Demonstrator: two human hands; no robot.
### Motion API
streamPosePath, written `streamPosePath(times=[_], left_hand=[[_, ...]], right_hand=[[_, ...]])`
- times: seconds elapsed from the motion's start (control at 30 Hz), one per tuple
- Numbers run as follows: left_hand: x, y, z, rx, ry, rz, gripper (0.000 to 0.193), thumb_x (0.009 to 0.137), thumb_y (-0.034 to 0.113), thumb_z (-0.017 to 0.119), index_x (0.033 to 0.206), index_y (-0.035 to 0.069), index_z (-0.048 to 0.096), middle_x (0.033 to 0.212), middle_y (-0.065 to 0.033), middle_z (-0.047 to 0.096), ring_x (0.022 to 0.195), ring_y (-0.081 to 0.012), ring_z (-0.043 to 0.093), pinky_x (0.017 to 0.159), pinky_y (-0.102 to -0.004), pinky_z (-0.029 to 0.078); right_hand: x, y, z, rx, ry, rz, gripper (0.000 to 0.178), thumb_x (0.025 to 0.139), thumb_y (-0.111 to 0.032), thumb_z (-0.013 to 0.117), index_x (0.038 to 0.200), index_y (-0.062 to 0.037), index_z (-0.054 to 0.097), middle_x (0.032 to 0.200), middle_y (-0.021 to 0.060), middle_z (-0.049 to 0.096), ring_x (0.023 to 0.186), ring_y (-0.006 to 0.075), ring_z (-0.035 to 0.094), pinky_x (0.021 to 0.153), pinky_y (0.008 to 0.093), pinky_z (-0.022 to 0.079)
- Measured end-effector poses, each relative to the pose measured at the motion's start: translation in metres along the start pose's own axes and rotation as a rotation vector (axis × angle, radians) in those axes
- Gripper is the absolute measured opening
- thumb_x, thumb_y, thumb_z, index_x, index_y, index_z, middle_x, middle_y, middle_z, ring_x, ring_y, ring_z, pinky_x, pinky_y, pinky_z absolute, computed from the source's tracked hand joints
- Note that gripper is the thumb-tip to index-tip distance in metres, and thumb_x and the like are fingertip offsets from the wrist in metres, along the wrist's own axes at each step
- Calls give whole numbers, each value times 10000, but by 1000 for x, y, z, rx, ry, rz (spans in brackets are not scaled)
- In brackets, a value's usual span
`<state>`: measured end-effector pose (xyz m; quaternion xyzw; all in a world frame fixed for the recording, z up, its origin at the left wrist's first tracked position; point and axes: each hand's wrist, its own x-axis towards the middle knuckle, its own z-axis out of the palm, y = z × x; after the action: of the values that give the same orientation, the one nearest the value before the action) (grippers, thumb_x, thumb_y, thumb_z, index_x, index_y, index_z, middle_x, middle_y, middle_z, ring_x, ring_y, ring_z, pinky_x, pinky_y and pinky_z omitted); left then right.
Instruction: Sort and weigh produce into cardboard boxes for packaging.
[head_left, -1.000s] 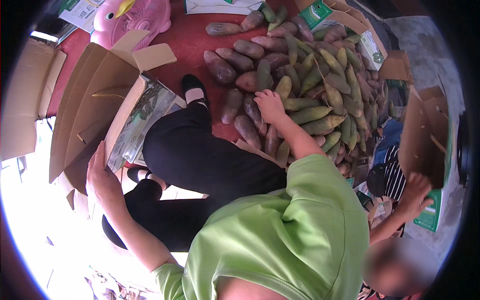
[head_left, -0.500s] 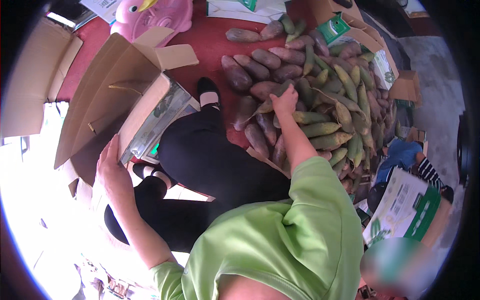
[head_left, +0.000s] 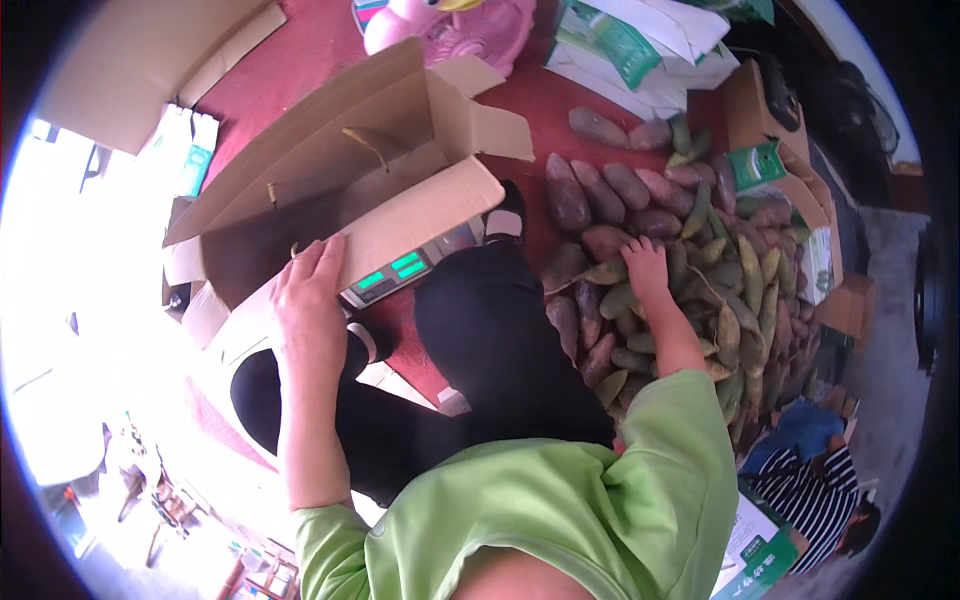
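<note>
My left hand (head_left: 312, 300) lies along the near flap of an open cardboard box (head_left: 380, 215), its fingers stretched out over the flap's edge. The box's visible inside holds a few thin brown twig-like pieces (head_left: 366, 148). Under the flap shows a scale (head_left: 420, 262) with lit green displays. To the right, my right hand (head_left: 648, 268) rests on a heap of long green radishes (head_left: 728, 335), fingers spread. Beside its fingertips lie a radish with a thin tail (head_left: 603, 273) and a purplish-brown root (head_left: 604, 241). The underside of this hand is hidden.
Purplish-brown roots (head_left: 568, 192) lie on the red floor covering (head_left: 330, 50) beyond my knees. A pink plastic duck-shaped item (head_left: 480, 38) and white-green cartons (head_left: 640, 60) stand at the back. At the lower right is another person in striped sleeves (head_left: 810, 510).
The view has shifted, so the box and heap appear farther right and more of the scale shows. My right hand, earlier curled at a green radish, now has its fingers spread.
</note>
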<state>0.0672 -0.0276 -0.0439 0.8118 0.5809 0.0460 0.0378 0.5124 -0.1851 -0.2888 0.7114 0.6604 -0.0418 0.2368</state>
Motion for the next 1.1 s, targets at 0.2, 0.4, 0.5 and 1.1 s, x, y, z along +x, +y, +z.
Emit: streamPosePath(times=[0.2,0.4,0.5,1.1], left_hand=[[-3,-4,-1,71,-34,-5,404,810,30,488,1189,142,567,1163,-97,599,1084,-296,565,919,-405,448],[0,-3,-2,82,-30,7,372,821,51,492,1175,141,563,1151,-92,604,1080,-291,569,907,-397,455],[0,-2,-3,81,-40,-6,362,821,48,492,1163,139,569,1146,-86,606,1071,-282,574,896,-390,461],[2,1,-16,17,-106,-73,410,791,3,484,1147,162,609,1099,-66,639,971,-282,621,815,-386,498]], right_hand=[[-2,-9,-43,238,-53,135,511,687,-123,704,1167,-134,530,1188,47,539,1107,259,518,883,441,418],[25,-13,-110,714,436,172,651,635,-124,756,1228,-73,490,1172,132,557,1071,331,535,877,421,433],[43,-19,-203,800,672,-47,613,654,-109,746,1217,-62,507,1156,150,570,1077,344,528,906,412,426],[134,-201,-397,15,-41,-632,372,756,-137,649,1126,-119,611,1106,80,630,1073,278,579,874,420,479]])
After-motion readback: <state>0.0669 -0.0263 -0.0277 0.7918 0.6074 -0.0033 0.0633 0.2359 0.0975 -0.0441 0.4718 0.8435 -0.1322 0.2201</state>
